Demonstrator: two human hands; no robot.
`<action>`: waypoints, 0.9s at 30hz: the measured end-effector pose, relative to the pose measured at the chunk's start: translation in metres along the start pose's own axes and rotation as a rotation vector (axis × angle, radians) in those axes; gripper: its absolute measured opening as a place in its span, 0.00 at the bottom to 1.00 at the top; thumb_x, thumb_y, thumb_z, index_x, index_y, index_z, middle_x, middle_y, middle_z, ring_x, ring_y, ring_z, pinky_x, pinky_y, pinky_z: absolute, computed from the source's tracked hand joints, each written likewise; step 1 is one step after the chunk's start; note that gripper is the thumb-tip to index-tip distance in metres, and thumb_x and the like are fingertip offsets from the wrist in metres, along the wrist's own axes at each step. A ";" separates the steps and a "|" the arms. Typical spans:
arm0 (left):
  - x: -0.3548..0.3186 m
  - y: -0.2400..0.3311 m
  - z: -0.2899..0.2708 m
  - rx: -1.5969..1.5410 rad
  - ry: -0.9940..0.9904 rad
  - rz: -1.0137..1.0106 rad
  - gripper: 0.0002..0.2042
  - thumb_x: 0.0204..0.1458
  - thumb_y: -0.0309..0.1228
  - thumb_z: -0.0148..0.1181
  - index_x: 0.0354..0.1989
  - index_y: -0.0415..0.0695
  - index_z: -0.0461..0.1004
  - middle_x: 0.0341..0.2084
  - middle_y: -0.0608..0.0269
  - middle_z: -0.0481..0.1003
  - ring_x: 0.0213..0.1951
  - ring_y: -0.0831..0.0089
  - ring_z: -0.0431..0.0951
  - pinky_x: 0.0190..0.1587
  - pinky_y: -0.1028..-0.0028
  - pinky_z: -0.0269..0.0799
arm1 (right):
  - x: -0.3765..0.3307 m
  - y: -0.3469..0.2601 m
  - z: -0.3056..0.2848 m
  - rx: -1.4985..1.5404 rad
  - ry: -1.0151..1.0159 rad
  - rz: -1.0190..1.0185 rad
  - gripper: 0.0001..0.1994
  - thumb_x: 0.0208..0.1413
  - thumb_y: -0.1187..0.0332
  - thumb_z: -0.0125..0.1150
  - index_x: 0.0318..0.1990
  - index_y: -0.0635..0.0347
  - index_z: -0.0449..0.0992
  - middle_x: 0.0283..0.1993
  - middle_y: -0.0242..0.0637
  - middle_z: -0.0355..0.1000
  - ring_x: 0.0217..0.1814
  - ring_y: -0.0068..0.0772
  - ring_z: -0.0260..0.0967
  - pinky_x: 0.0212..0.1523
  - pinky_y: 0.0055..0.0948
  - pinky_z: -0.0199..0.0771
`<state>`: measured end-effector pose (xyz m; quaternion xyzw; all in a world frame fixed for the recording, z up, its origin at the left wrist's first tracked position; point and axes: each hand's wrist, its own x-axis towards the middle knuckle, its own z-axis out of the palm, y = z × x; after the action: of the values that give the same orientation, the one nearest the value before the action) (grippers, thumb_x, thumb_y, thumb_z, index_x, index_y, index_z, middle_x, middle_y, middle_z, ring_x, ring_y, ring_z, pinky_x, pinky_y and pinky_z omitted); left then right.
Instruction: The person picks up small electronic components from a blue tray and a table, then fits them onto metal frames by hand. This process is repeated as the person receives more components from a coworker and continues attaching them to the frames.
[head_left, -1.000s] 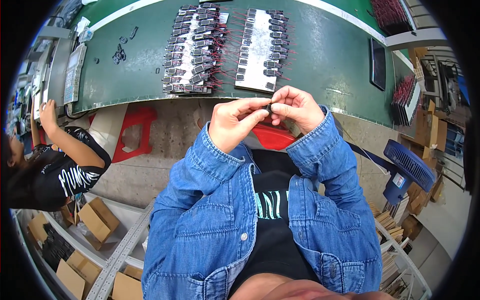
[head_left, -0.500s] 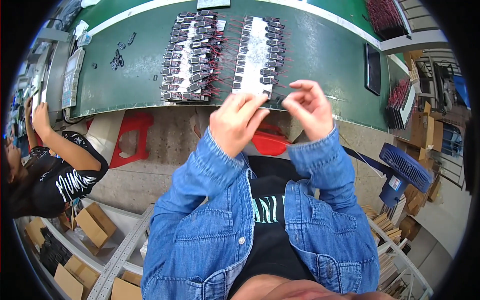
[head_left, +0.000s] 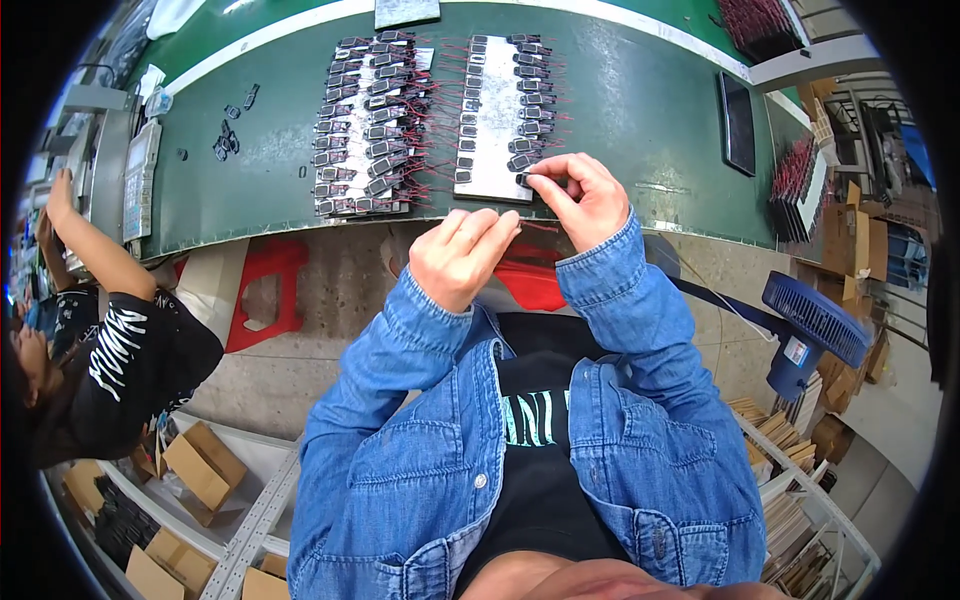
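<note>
My right hand (head_left: 578, 198) pinches a small dark component with red wires (head_left: 522, 181) at the near right corner of a grey tray (head_left: 497, 140) on the green table (head_left: 640, 110). The tray carries two columns of like parts. My left hand (head_left: 462, 255) hovers just below the table's edge, fingers loosely curled, with a thin red wire running beside its fingertips; whether it grips the wire is unclear. A second tray (head_left: 368, 120), packed with several wired components, lies to the left.
A person in a black shirt (head_left: 120, 360) works at the left, arm raised to a grey machine (head_left: 130, 170). A red stool (head_left: 265, 295) stands under the table. A dark tablet (head_left: 738, 122) lies at right, a blue fan (head_left: 815, 325) below it. Cardboard boxes (head_left: 200, 465) sit lower left.
Both hands parted from holding one part together near my chest. My right hand reached forward to the tray's corner with the component; my left hand lowered and drew back.
</note>
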<state>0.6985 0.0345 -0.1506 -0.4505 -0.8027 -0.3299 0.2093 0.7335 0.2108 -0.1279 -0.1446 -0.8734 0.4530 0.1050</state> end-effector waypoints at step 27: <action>0.014 -0.085 -0.127 -0.090 0.388 -0.657 0.06 0.47 0.26 0.60 0.34 0.42 0.77 0.26 0.54 0.77 0.27 0.62 0.78 0.31 0.69 0.74 | -0.027 -0.027 -0.002 0.631 -0.282 0.133 0.08 0.53 0.77 0.57 0.41 0.62 0.74 0.32 0.39 0.75 0.31 0.28 0.70 0.35 0.27 0.71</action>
<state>0.6230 -0.0806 -0.0830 -0.1072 -0.8345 -0.4933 0.2208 0.7553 0.1880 -0.1056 -0.0976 -0.6849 0.7220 -0.0068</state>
